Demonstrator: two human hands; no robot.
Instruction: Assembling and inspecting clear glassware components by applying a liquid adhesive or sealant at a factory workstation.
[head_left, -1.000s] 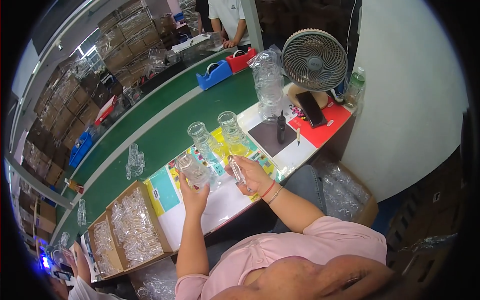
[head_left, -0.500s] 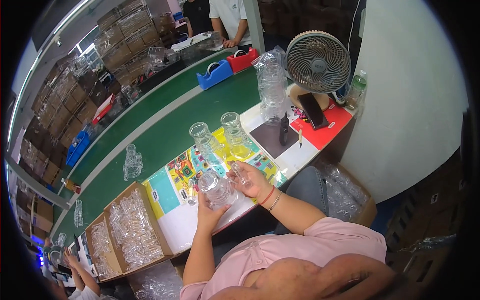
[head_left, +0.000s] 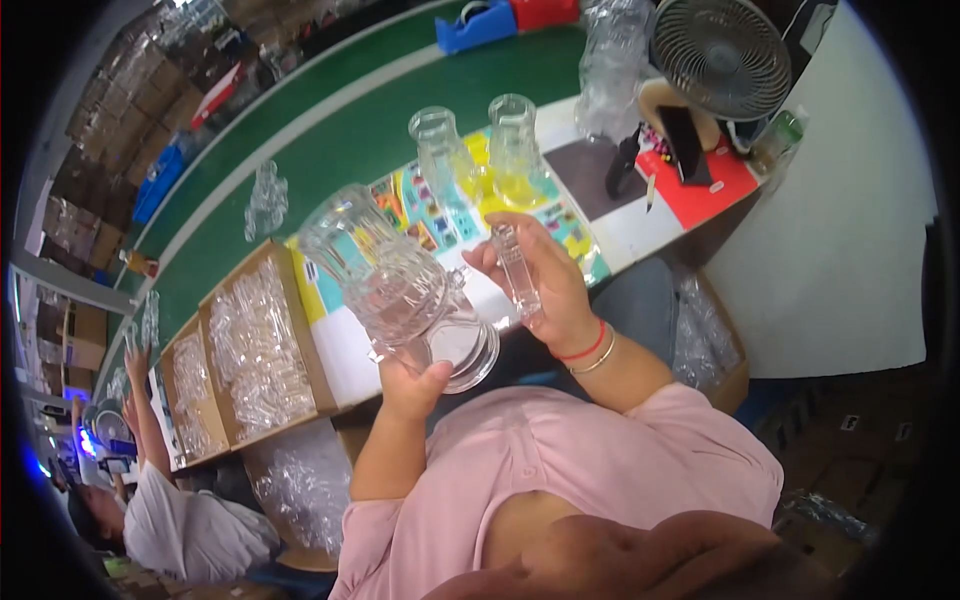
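Note:
My left hand (head_left: 408, 388) grips a clear, waisted jar-like vessel (head_left: 385, 290) near its round base. The vessel is tilted, with its wide mouth toward the far left and its base toward me. In my right hand (head_left: 562, 290) is a small clear handle-like piece (head_left: 516, 278), held upright between thumb and fingers, apart from the vessel. Two similar vessels, a left one (head_left: 438, 160) and a right one (head_left: 515, 155), stand beyond my hands on a colourful printed sheet (head_left: 415, 215).
A cardboard box (head_left: 312, 350) of small clear pieces sits at left. Toward the right are a black bottle (head_left: 622, 168), a phone (head_left: 683, 145), a fan (head_left: 720, 55) and wrapped stacked vessels (head_left: 612, 75). A tape dispenser (head_left: 478, 27) is on the green surface. A co-worker (head_left: 195, 515) sits at lower left.
My left hand has lifted the vessel off the table and tilted it, its base toward me. My right hand still holds the small piece, now more upright. The view has shifted downward.

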